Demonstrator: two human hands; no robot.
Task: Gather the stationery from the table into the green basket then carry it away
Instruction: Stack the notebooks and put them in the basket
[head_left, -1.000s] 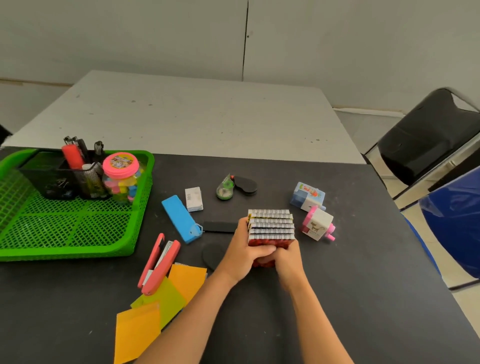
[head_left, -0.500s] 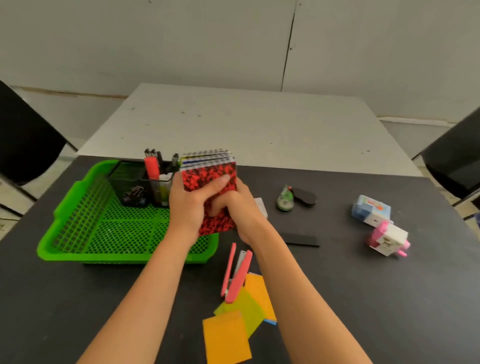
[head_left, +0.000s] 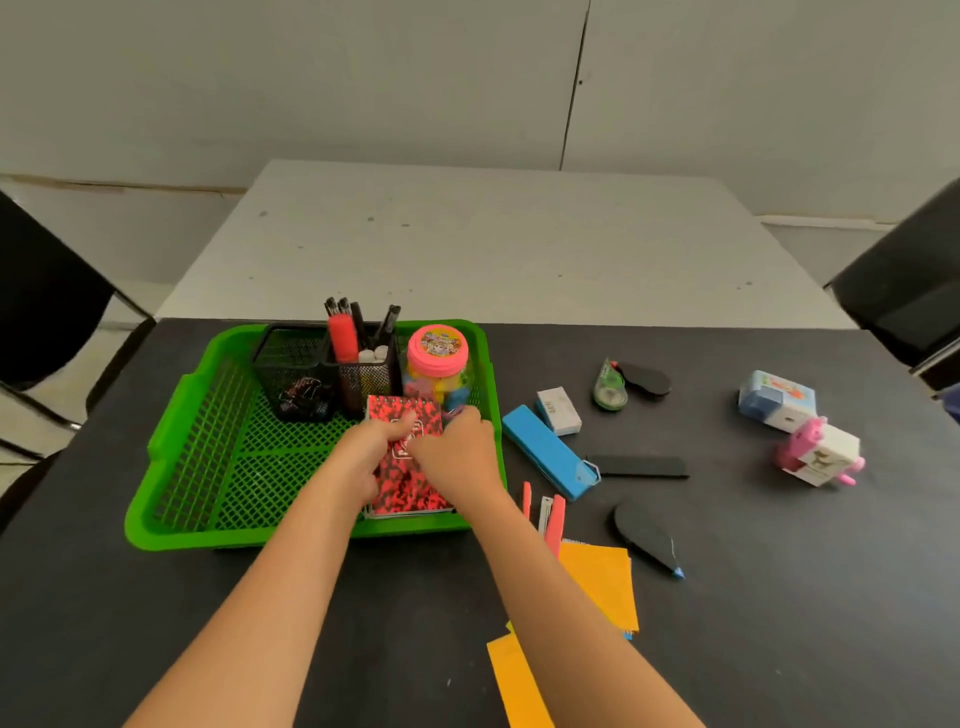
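The stack of red-and-black spiral notebooks (head_left: 408, 480) lies flat in the right front part of the green basket (head_left: 208, 452). My left hand (head_left: 366, 452) grips its left side and my right hand (head_left: 457, 454) rests on its right side. Behind it in the basket stand a black mesh pen holder (head_left: 332, 376) with markers and a pink-lidded jar (head_left: 440, 364). On the black table right of the basket lie a blue case (head_left: 548, 452), a white eraser box (head_left: 558, 410), a pink stapler (head_left: 553, 517), orange sticky notes (head_left: 600, 582), a correction tape (head_left: 609, 387) and two sharpeners (head_left: 818, 452).
A black strip (head_left: 639, 466) and a black oval piece (head_left: 644, 538) lie among the loose items. A grey table (head_left: 483, 244) adjoins the far edge. Black chairs stand at the left (head_left: 41, 306) and right (head_left: 909, 291).
Both hands lifted the notebook stack from the table's middle, carried it left over the basket and lowered it flat inside. The camera view shifted left.
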